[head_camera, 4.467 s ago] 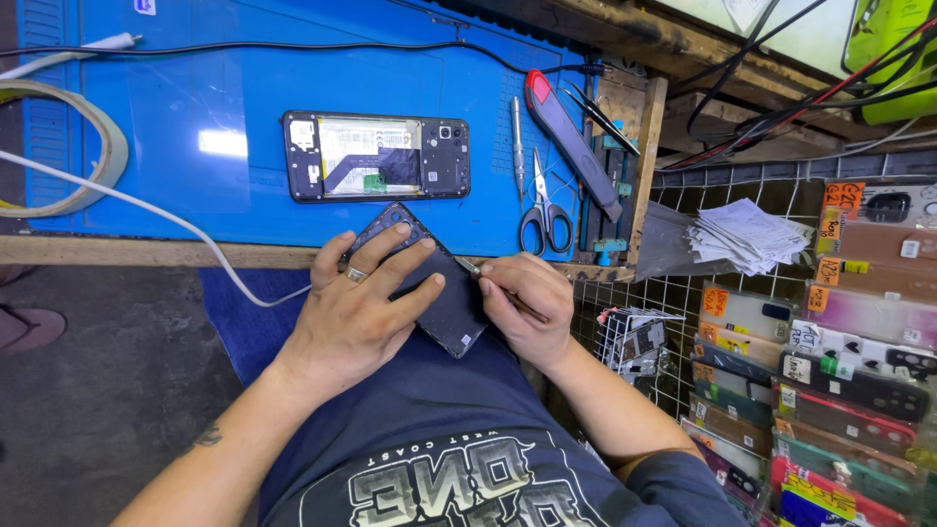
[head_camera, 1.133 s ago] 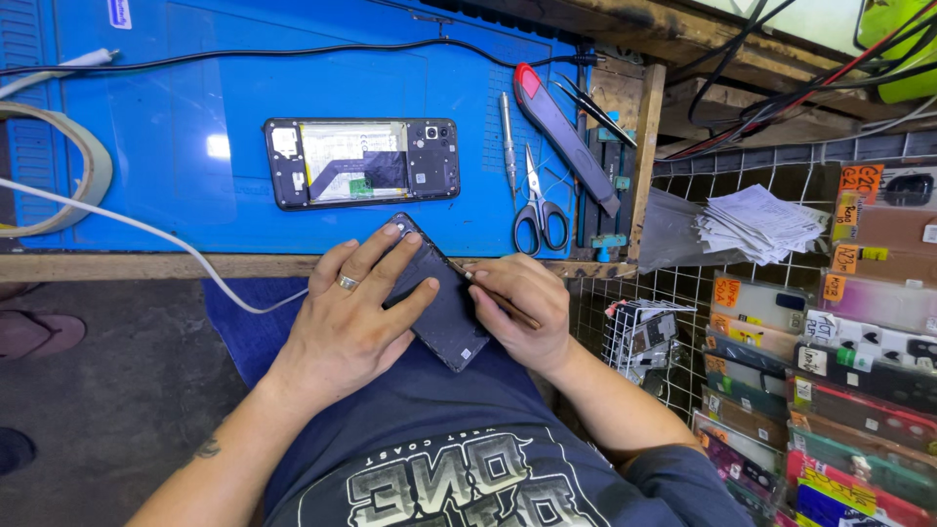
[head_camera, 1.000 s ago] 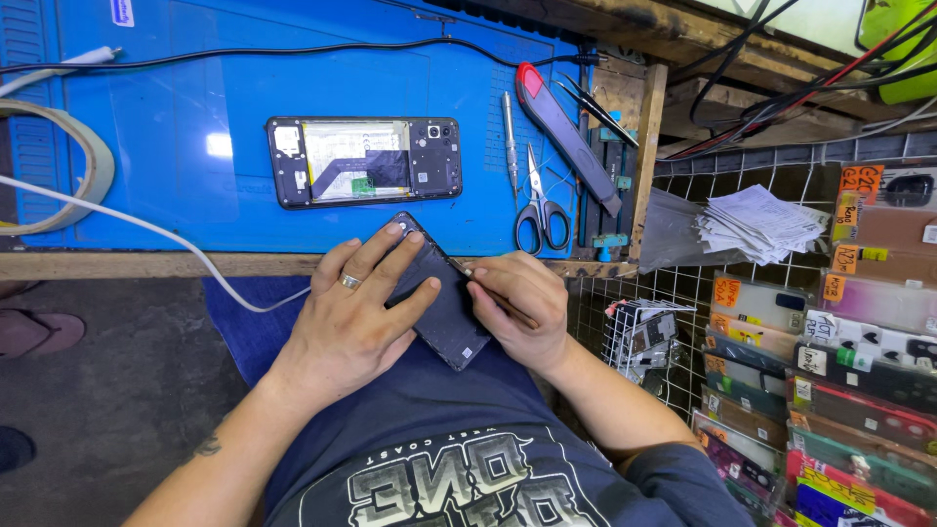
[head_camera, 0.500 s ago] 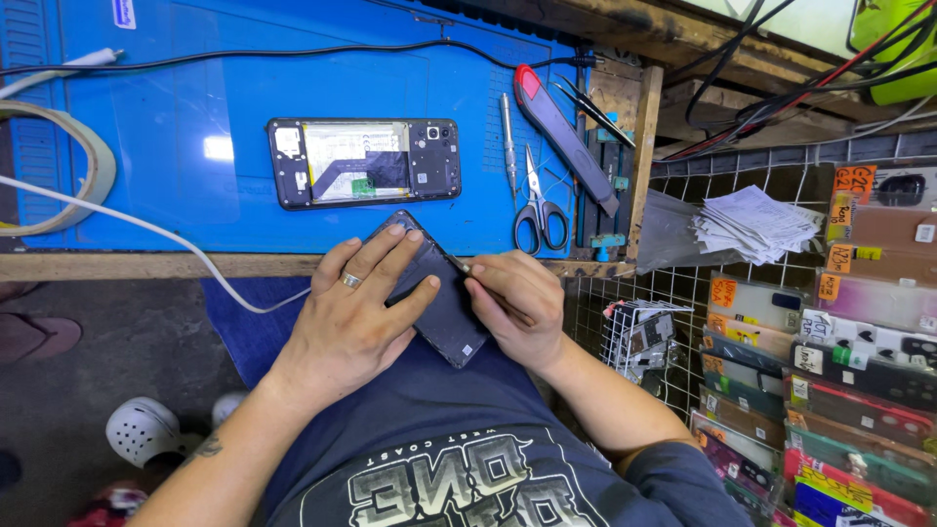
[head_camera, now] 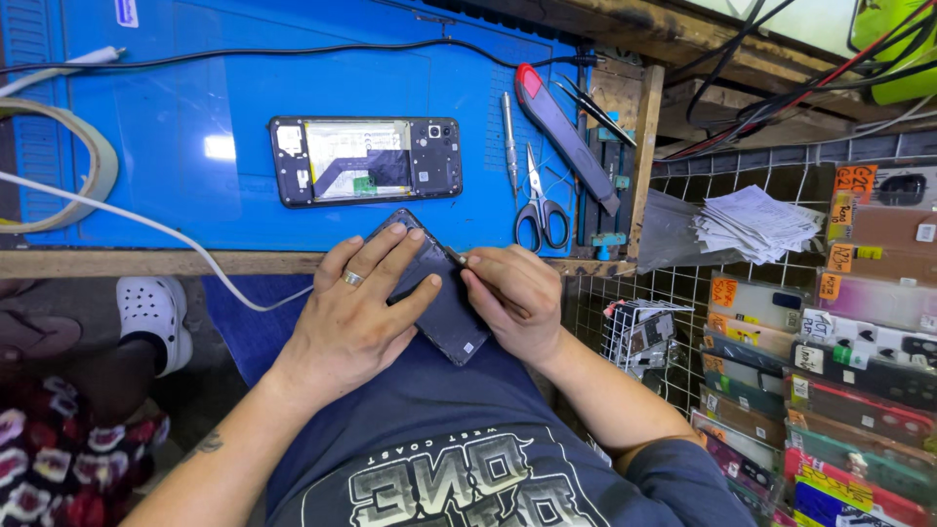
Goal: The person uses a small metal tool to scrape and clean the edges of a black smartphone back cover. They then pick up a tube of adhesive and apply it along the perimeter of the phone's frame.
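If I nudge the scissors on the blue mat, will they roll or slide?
The scissors lie flat and closed on the blue mat, so rolling seems unlikely. Steel blades look rigid; the mat probably grips, so they would likely slide or pivot only slightly.

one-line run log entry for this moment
left hand: flat on dark phone panel | right hand: at panel's right edge | opened phone: on blue mat

On the mat: opened black phone body (head_camera: pixel 366 161), steel scissors (head_camera: pixel 540 203), red-tipped grey tool (head_camera: pixel 566 137)
Surface: blue work mat (head_camera: pixel 195 78)
Left: white cable (head_camera: pixel 146 226), white clog (head_camera: pixel 153 314)
Right: stacked paper slips (head_camera: pixel 756 222), racked phone cases (head_camera: pixel 830 390)
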